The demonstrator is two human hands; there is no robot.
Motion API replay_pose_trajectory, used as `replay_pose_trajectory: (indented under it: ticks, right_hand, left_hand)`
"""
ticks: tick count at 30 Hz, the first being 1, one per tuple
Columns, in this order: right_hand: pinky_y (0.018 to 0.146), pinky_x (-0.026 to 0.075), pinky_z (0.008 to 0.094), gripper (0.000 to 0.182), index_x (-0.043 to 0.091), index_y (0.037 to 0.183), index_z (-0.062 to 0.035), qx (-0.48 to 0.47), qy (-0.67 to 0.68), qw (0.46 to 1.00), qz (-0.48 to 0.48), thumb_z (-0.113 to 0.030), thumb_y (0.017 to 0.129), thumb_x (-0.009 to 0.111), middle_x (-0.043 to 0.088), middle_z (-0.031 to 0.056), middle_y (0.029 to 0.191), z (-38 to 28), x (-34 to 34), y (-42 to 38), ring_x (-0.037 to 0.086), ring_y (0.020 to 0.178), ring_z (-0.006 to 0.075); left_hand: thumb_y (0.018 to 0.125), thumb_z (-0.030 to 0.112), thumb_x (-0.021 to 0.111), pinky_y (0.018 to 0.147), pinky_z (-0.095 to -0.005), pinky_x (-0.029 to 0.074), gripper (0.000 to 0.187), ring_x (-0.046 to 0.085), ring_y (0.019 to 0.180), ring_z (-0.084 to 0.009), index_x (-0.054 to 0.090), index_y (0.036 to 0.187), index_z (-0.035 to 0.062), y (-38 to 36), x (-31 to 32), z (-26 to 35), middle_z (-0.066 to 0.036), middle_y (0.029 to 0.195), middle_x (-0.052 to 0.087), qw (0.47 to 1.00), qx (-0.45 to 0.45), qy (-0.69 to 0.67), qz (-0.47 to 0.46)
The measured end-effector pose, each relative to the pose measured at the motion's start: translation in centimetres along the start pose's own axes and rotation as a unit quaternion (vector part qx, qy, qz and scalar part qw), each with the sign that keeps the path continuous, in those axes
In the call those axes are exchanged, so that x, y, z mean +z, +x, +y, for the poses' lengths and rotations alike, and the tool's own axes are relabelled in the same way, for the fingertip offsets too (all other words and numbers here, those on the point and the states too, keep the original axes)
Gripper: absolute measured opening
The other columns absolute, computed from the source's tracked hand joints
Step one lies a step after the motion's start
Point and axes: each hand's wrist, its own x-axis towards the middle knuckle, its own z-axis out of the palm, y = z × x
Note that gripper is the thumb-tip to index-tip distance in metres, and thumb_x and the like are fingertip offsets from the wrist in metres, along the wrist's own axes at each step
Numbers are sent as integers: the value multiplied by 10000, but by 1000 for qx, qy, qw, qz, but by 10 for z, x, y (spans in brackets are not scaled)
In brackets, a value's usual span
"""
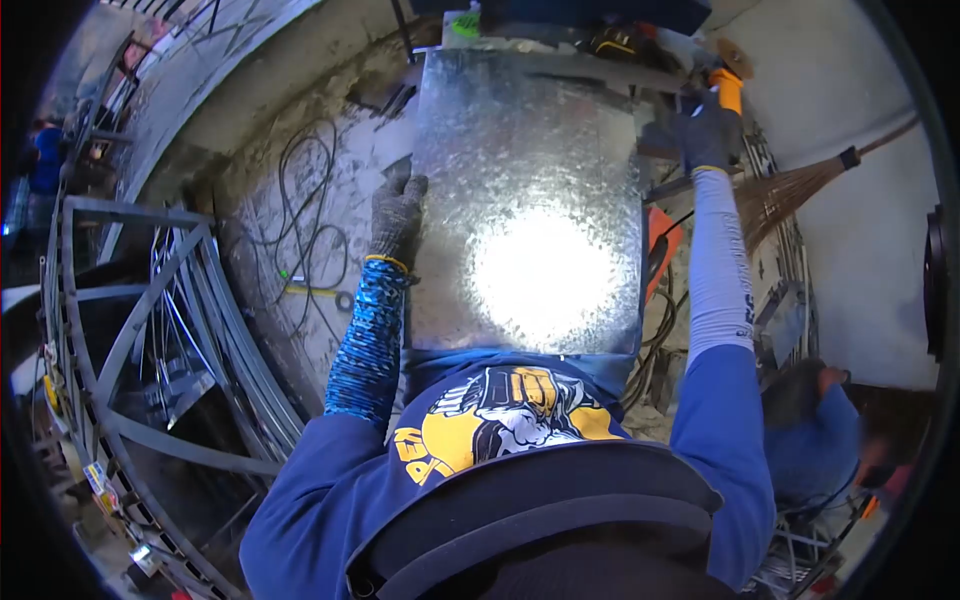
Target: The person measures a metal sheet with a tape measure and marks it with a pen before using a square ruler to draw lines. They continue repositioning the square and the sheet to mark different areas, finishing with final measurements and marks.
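A grey galvanized metal sheet (pixel 520 140) lies in front of my body, with a bright patch of light on its lower part. My left hand (pixel 398 215), in a dark knit glove, is closed on the sheet's left edge. Beyond the sheet's upper right corner, my right hand (pixel 708 138), also gloved, is wrapped round an orange angle grinder (pixel 727 92). A brownish disc shows at the grinder's far end. The fingers of my right hand are partly hidden by the glove's dark blur.
A dark cable (pixel 290 190) loops over the floor at left. Metal frames (pixel 150 280) and long bars (pixel 235 320) stand beyond it. At right lie a broom (pixel 800 190) and an orange object (pixel 660 245). Another person (pixel 815 430) is at the lower right.
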Motion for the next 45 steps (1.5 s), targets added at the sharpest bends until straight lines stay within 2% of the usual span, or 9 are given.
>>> replay_pose_trajectory:
  ticks: [4, 10, 16, 21, 23, 26, 31, 38, 45]
  right_hand:
    - [959, 536, 447, 569, 706, 1194, -131, -15, 1, 998, 60, -342, 675, 805, 723, 187, 1164, 36, -2, 26, 687, 1095, 378]
    - [960, 530, 432, 623, 686, 1228, -31, 35, -15, 986, 161, -371, 723, 817, 712, 219, 1170, 55, -52, 3, 699, 1092, 346]
    - [948, 530, 402, 601, 665, 1203, 2, 63, 30, 978, 195, -339, 750, 862, 709, 165, 1144, 107, -93, -51, 693, 1053, 287]
    - [941, 537, 392, 553, 622, 1259, -17, 61, 47, 973, 217, -202, 790, 848, 676, 130, 1184, 133, -107, -90, 684, 1040, 257]
    - [927, 543, 386, 541, 626, 1244, -21, 65, 57, 971, 221, -193, 783, 850, 677, 121, 1172, 139, -105, -99, 686, 1034, 250]
    - [888, 558, 367, 510, 630, 1218, -44, 66, 52, 972, 218, -162, 771, 845, 682, 108, 1158, 141, -102, -103, 693, 1005, 223]
    - [854, 570, 343, 524, 620, 1249, -74, 93, 108, 976, 167, -106, 770, 830, 697, 108, 1151, 116, -89, -98, 703, 967, 202]
    - [943, 547, 368, 554, 603, 1263, -37, 47, 165, 974, 147, -78, 753, 814, 655, 151, 1189, 83, -61, -76, 676, 1111, 251]
    - [962, 527, 449, 582, 655, 1214, -24, -24, 91, 989, 114, -300, 734, 834, 676, 225, 1200, 28, 18, 13, 673, 1115, 372]
  left_hand:
    - [936, 243, 690, 747, -361, 510, 303, 635, 785, -185, 728, 1038, -40, -3, -10, 7, -126, 830, 723, 997, -54, -44, -45]
    - [914, 295, 717, 848, -400, 551, 403, 689, 956, -305, 685, 1190, 4, 10, -11, 82, -188, 1120, 703, 968, 105, 200, 109]
    - [893, 350, 723, 871, -458, 550, 398, 681, 1040, -350, 698, 1150, 46, 97, 94, 172, -160, 1136, 696, 883, 405, 228, -65]
    - [910, 476, 688, 1050, -485, 504, 528, 630, 1220, -363, 642, 1360, 202, 123, 213, 254, -176, 1362, 635, 816, 409, 340, -229]
    - [889, 150, 676, 876, -418, 553, 364, 688, 1005, -339, 670, 1230, 21, 125, 247, 246, -166, 1084, 709, 777, 545, 313, -43]
    - [910, 524, 679, 1045, -488, 515, 565, 634, 1216, -370, 627, 1383, 219, 158, 286, 242, -167, 1359, 639, 759, 461, 432, -158]
    - [821, 469, 796, 959, -473, 553, 599, 666, 1131, -379, 664, 1289, 119, 216, 314, 209, -178, 1269, 669, 721, 493, 477, -98]
    - [832, 408, 782, 876, -475, 545, 481, 672, 1055, -359, 693, 1147, 56, 181, 214, 189, -157, 1092, 698, 797, 513, 317, -39]
    - [737, 373, 870, 853, -433, 551, 565, 651, 952, -315, 626, 1093, 8, 63, 88, 120, -154, 981, 662, 945, 251, 171, 119]
